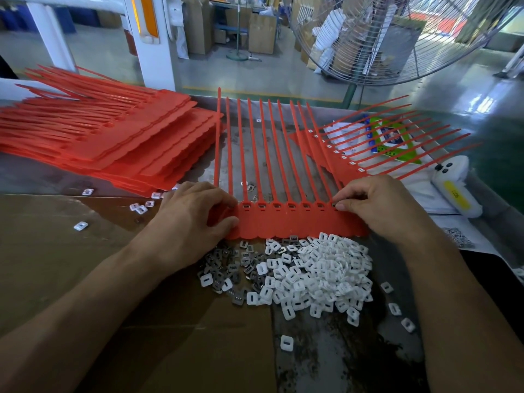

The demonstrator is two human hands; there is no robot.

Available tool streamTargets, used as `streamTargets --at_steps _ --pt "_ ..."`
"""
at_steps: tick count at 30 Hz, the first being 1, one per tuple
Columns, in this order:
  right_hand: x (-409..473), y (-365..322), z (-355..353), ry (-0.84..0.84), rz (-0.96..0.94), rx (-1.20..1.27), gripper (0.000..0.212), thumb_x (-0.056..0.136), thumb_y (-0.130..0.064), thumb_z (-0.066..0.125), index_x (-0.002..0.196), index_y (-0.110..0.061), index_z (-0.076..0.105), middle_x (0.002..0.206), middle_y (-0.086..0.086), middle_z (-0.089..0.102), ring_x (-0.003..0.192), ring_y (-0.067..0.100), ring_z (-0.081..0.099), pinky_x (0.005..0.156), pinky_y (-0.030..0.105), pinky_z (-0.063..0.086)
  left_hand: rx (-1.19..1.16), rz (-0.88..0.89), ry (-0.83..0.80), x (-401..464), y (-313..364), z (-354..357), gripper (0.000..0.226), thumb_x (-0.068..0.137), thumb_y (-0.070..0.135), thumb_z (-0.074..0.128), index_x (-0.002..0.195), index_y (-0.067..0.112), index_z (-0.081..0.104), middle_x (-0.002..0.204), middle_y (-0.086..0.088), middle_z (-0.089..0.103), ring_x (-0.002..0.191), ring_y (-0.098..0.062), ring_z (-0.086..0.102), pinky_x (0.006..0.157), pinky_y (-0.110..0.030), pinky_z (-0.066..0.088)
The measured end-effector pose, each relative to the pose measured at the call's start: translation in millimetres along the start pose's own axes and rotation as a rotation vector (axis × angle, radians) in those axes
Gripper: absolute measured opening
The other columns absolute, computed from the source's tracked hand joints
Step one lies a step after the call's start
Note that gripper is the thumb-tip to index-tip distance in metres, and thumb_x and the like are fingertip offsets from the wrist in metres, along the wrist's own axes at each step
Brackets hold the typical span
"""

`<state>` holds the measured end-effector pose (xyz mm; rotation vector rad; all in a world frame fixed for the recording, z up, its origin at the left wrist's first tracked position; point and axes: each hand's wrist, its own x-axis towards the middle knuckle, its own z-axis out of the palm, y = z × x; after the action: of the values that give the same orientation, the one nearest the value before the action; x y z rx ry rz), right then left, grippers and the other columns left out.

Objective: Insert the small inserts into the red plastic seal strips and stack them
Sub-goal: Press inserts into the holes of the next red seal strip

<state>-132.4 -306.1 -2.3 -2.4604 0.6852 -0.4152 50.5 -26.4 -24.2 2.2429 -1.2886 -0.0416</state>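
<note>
Fingers of both hands, left [195,219] and right [377,207], pinch the two ends of a red plastic comb-like seal strip [297,222] lying on a worn cardboard-covered workbench [85,251] in a factory hall, just beyond a heap of small white plastic inserts [320,273].

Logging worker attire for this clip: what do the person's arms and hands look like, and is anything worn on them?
Both arms are bare up to the frame edge: no sleeves show. The left hand and right hand wear no gloves, rings, watch or wristband. Fingernails are short.
</note>
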Motion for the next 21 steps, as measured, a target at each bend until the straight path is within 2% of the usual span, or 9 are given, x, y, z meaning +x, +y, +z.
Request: streamTargets --at_steps 6,12,21 --pt "0.1 -1.9 1.5 0.023 0.009 -0.023 0.022 0.089 -0.022 0.08 0.08 -0.041 0.074 0.087 -0.022 0.071 0.089 -0.002 0.062 0.072 0.018 0.041 -0.002 0.006 0.008 0.7 0.2 -0.2 0.044 0.085 0.06 0.054 0.122 0.039 0.065 0.12 0.021 0.058 0.121 -0.007 0.044 0.11 -0.048 0.039" --pt "-1.2 -2.3 5.0 0.068 0.058 0.079 0.014 0.091 -0.022 0.078 0.083 -0.034 0.078 0.086 -0.017 0.072 0.086 0.001 0.063 0.069 0.021 0.042 0.005 0.013 -0.001 0.1 -0.1 -1.0 0.044 0.085 0.062 0.053 0.121 0.041 0.064 0.117 0.025 0.054 0.12 -0.004 0.042 0.11 -0.047 0.039" --pt "-0.6 -5.5 8.8 0.097 0.097 0.064 0.018 0.091 -0.02 0.078 0.079 -0.034 0.075 0.085 -0.016 0.071 0.084 0.002 0.063 0.065 0.02 0.042 -0.001 0.012 -0.018 -0.6 2.3 -3.0 0.046 0.083 0.062 0.052 0.122 0.04 0.064 0.116 0.025 0.052 0.122 -0.007 0.043 0.11 -0.049 0.039"
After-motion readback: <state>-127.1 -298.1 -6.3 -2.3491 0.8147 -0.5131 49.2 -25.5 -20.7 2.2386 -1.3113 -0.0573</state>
